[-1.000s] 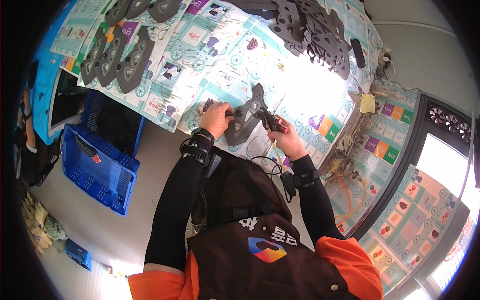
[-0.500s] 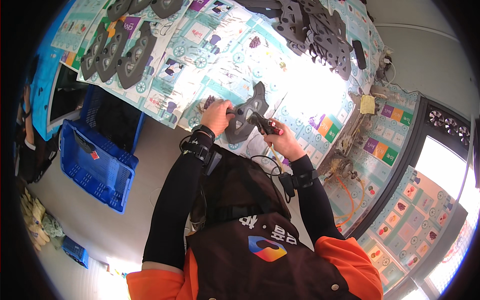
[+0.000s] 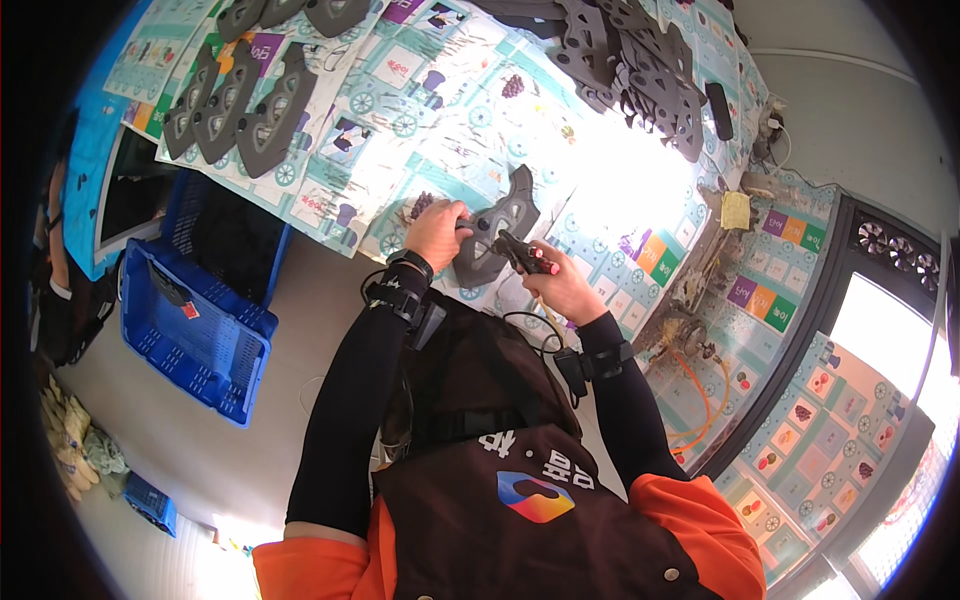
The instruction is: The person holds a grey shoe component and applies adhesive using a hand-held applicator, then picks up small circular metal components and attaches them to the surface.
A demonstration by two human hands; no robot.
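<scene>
On the patterned table covering lies a dark grey moulded plastic part (image 3: 483, 262) with a narrow curved top and openings through its middle. My left hand (image 3: 436, 236) is closed at the part's left edge, thumb and forefinger pinching near a dark spot. In my right hand (image 3: 566, 287) is a dark hand tool with red ends (image 3: 526, 255). Its tip is over the right side of the part's opening; whether it touches, I cannot tell. A thin yellowish hose hangs below the right hand.
Several similar grey parts (image 3: 275, 125) lie in rows at the far left. More are heaped (image 3: 625, 60) at the back right, beside a black oblong object (image 3: 718, 110). Blue crates (image 3: 195, 330) stand left of the table. Orange and yellow hoses (image 3: 700, 390) run at right.
The hand tool has shifted slightly left and its tip now reaches farther over the grey part. The part and my left hand have barely moved.
</scene>
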